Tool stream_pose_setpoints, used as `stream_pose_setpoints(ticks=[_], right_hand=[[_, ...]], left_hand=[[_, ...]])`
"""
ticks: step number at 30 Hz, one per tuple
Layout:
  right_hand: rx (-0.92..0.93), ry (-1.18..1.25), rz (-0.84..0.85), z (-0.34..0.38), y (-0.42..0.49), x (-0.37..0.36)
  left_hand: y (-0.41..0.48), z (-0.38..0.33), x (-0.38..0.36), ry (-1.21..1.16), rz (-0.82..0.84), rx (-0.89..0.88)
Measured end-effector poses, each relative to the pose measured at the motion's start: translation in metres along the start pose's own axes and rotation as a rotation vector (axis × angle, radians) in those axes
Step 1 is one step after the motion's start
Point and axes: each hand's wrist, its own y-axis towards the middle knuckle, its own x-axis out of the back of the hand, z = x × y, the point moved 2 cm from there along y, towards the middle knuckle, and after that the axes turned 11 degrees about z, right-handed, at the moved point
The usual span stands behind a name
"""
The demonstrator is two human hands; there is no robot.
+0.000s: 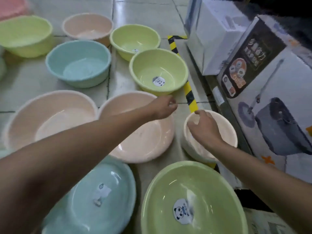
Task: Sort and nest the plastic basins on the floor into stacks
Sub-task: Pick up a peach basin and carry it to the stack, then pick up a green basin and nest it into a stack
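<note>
Basins on: pale tiled floor, boxes at right
Count, as I see: four green, four pink, two blue
Fingers: right hand grips small pink basin; left hand curled, hold unclear

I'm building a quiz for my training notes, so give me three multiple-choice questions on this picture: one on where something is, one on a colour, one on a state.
1. The small pale basin stands:
A. beside the boxes
B. inside a blue basin
C. on top of a box

2. The big basin at bottom right is:
A. pink
B. green
C. blue

3. The right hand:
A. hangs empty
B. grips the small pale basin's rim
C. holds a box

Answers:
1 A, it sits next to the boxes at the right.
2 B, its wall and inside are pale green.
3 B, thumb and fingers curl over the rim.
</note>
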Motion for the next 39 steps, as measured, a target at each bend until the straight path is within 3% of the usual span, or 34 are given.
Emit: stream_pose_setpoints(ticks=[4,7,15,23,28,32,39], right_hand=[[0.240,0.018,0.149,0.093,-0.009,-0.047],[0.326,0.035,0.260,0.125,-0.042,-0.094],[0.457,-0.044,0.464,0.084,-0.129,-0.167],[0.759,-0.299,0.627,0.083,-0.202,-0.214],[0.932,-0.500,0.721,0.087,-0.250,-0.245],[1.116,-0.607,0.858,0.130,-0.311,-0.288],[1.356,-0.727,1.099,0.188,-0.463,-0.360]], left_hand=[[-0.089,0.051,0.058,-0.034,-0.200,0.192],[-0.157,0.093,0.058,-0.118,-0.306,0.336],[-0.294,0.171,-0.015,-0.309,-0.440,0.556],[-0.415,0.144,-0.114,-0.218,-0.457,0.558],[-0.506,0.143,-0.165,-0.283,-0.389,0.674],[-0.605,0.148,-0.172,-0.283,-0.425,0.844],[-0.811,0.126,-0.237,-0.453,-0.820,1.242]])
